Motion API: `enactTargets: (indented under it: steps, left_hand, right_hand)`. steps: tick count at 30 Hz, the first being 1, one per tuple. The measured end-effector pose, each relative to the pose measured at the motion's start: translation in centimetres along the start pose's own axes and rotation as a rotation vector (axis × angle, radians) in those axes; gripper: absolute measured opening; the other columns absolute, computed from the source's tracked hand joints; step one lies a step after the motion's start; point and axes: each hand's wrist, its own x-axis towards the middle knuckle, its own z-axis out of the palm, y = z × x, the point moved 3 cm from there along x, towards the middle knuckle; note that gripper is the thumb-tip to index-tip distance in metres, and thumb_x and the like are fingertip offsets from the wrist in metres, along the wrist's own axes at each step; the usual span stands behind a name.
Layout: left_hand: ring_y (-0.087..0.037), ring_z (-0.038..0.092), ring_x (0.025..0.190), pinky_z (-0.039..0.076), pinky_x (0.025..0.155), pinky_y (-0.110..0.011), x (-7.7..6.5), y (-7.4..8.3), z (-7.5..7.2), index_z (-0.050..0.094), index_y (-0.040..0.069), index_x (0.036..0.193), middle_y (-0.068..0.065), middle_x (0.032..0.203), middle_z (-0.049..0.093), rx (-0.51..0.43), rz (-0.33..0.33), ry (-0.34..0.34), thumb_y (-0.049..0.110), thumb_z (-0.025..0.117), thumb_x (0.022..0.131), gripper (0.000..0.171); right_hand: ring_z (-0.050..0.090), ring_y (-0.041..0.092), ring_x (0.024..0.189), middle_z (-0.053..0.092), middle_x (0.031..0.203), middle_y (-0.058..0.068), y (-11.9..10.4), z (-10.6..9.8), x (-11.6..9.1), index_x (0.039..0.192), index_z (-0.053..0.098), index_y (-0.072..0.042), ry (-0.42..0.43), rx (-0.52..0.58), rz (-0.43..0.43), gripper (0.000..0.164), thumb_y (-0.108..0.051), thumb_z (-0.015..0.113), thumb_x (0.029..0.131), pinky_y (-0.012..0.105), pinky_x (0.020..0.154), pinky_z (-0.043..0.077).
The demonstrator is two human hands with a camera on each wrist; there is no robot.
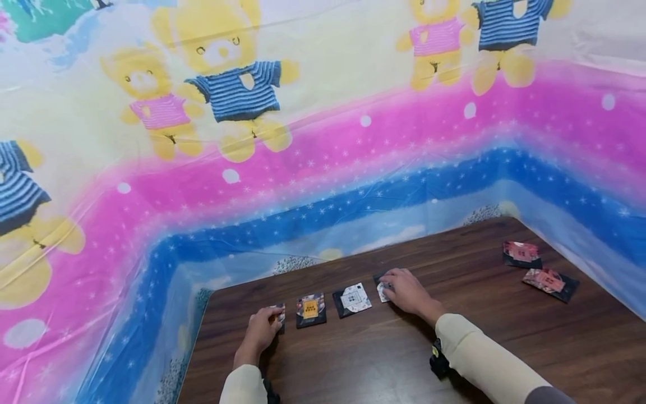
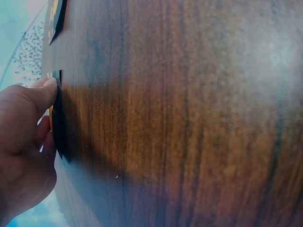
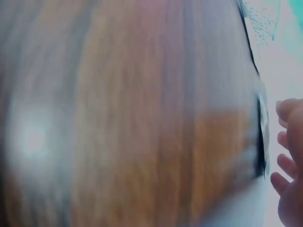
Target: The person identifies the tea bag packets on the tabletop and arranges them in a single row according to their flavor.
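Note:
My left hand (image 1: 261, 328) is at the left end of a row of small flat packets, its thumb and fingers on the edges of the end packet (image 1: 281, 317). In the left wrist view that packet (image 2: 57, 120) sits between the thumb and the curled fingers, partly hidden. To its right lies a packet with an orange label (image 1: 310, 308), then a black and white packet (image 1: 353, 299). My right hand (image 1: 407, 289) is over another black and white packet (image 1: 382, 290), covering much of it. The right wrist view shows its loosely bent fingers (image 3: 286, 165) apart from the packet (image 3: 262, 137).
Two black packets with red fronts, one farther back (image 1: 522, 252) and one nearer (image 1: 550, 282), lie at the right of the brown wooden table (image 1: 363, 353). A cloth with printed bears (image 1: 237, 84) hangs behind the table's back and side edges.

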Motion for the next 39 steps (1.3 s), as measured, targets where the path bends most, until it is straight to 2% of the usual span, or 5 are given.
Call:
enactTargets:
  steps: [7, 19, 26, 34, 39]
  left_hand:
    - [-0.042, 0.048, 0.127, 0.043, 0.105, -0.062, -0.2, 0.0, -0.1, 0.067, 0.012, 0.134, -0.022, 0.149, 0.052, 0.005, 0.011, -0.005, 0.006, 0.064, 0.099, 0.036]
    - [-0.041, 0.049, 0.125, 0.044, 0.105, -0.061, -0.4, -0.2, 0.3, 0.066, 0.010, 0.135, -0.023, 0.148, 0.052, 0.023, 0.018, -0.004, 0.005, 0.064, 0.099, 0.036]
    - [-0.041, 0.049, 0.122, 0.046, 0.103, -0.060, -0.3, 0.6, -0.3, 0.065, 0.009, 0.135, -0.023, 0.148, 0.052, 0.014, 0.028, 0.006, 0.004, 0.063, 0.099, 0.036]
    - [-0.043, 0.047, 0.127, 0.043, 0.106, -0.062, -0.1, 0.9, -0.1, 0.065, 0.009, 0.136, -0.023, 0.148, 0.052, 0.019, 0.014, -0.006, 0.005, 0.063, 0.100, 0.037]
    - [-0.042, 0.047, 0.128, 0.043, 0.107, -0.062, -0.3, 0.7, 0.1, 0.064, 0.010, 0.137, -0.022, 0.149, 0.051, 0.025, -0.010, -0.016, 0.005, 0.061, 0.100, 0.037]
  right_hand:
    - [0.060, 0.037, 0.120, 0.068, 0.126, 0.016, 2.4, -1.6, -1.1, 0.126, 0.071, -0.003, 0.069, 0.012, 0.019, 0.033, -0.021, 0.068, 0.097, 0.056, 0.103, 0.048]
    - [0.058, 0.048, 0.119, 0.065, 0.126, 0.025, 9.4, -5.1, -5.3, 0.127, 0.069, 0.000, 0.117, -0.055, 0.130, 0.035, -0.019, 0.066, 0.097, 0.065, 0.098, 0.047]
    - [0.054, 0.053, 0.121, 0.060, 0.130, 0.033, 13.2, -9.5, -7.5, 0.130, 0.065, 0.004, 0.137, -0.110, 0.228, 0.039, -0.021, 0.062, 0.099, 0.069, 0.099, 0.043]
    - [0.044, 0.060, 0.128, 0.053, 0.138, 0.039, 16.8, -13.0, -10.7, 0.129, 0.064, 0.005, 0.137, -0.161, 0.357, 0.041, -0.022, 0.060, 0.098, 0.074, 0.102, 0.037]
    - [0.046, 0.062, 0.113, 0.049, 0.133, 0.042, 18.4, -14.3, -12.7, 0.141, 0.053, 0.006, 0.111, -0.159, 0.461, 0.053, -0.026, 0.059, 0.099, 0.072, 0.085, 0.042]
